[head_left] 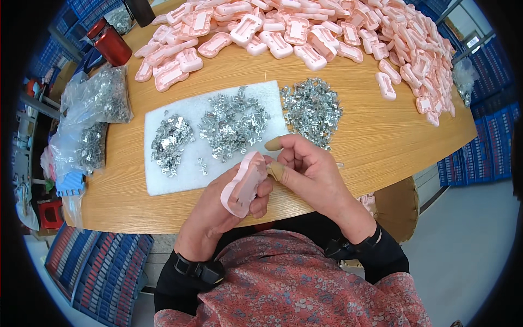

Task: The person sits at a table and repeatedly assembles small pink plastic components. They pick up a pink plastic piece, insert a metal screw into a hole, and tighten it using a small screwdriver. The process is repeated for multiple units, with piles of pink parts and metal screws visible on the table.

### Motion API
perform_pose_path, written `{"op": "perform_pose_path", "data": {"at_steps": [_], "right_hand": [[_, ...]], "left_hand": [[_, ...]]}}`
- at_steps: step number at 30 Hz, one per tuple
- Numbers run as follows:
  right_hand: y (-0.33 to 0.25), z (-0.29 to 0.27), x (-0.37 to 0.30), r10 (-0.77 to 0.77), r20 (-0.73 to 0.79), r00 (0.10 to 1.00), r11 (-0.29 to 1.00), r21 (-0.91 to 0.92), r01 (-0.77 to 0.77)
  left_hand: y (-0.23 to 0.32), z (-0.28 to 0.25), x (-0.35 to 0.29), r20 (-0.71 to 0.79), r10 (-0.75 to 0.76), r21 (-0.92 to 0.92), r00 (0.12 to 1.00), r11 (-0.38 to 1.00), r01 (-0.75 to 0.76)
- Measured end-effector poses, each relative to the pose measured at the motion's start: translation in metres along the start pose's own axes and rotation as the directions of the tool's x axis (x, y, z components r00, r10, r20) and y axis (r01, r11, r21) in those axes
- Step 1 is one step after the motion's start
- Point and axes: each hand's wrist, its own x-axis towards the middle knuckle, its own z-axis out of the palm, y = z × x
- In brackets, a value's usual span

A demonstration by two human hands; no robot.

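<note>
My left hand (210,204) is closed around a pale pink plastic shell (245,185), hollow side up and tilted. At the shell's far end is my right hand (313,174), its thumb against or right beside the rim. Tan finger covers sit on that thumb and index finger, which are spread apart. No part shows between them; the other fingers curl in. Beyond my hands, a white foam sheet (207,182) carries heaps of small silver metal clips (171,139). Another pile of metal clips (313,111) lies on the wood right of the foam.
Many pink shells (297,30) are heaped along the table's (376,141) far side. Bags of metal parts (101,103) lie at the left, near a red canister (110,43). Blue racks (476,147) stand at the right, and a cardboard box (400,210) sits below the table edge.
</note>
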Motion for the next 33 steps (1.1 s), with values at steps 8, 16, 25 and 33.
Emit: {"op": "perform_pose_path", "data": {"at_steps": [8,16,25,33], "right_hand": [[0.0,0.005,-0.008,-0.359,0.095,0.929,0.829,-0.424,0.364],[-0.005,0.013,-0.023,-0.483,0.285,0.828,0.643,-0.527,0.556],[-0.028,-0.003,-0.058,-0.137,-0.146,0.98,0.954,-0.287,0.09],[-0.006,-0.107,-0.137,0.001,-0.512,0.859,0.998,-0.056,-0.035]], "left_hand": [[0.001,-0.003,0.002,-0.018,0.072,0.073,0.997,0.995,-0.07],[-0.003,0.009,0.005,-0.195,0.238,0.215,0.951,0.957,-0.196],[-0.026,0.044,0.017,0.062,0.43,0.851,0.901,0.449,-0.273],[0.014,0.079,0.021,0.285,0.246,0.958,0.926,-0.065,-0.278]]}}
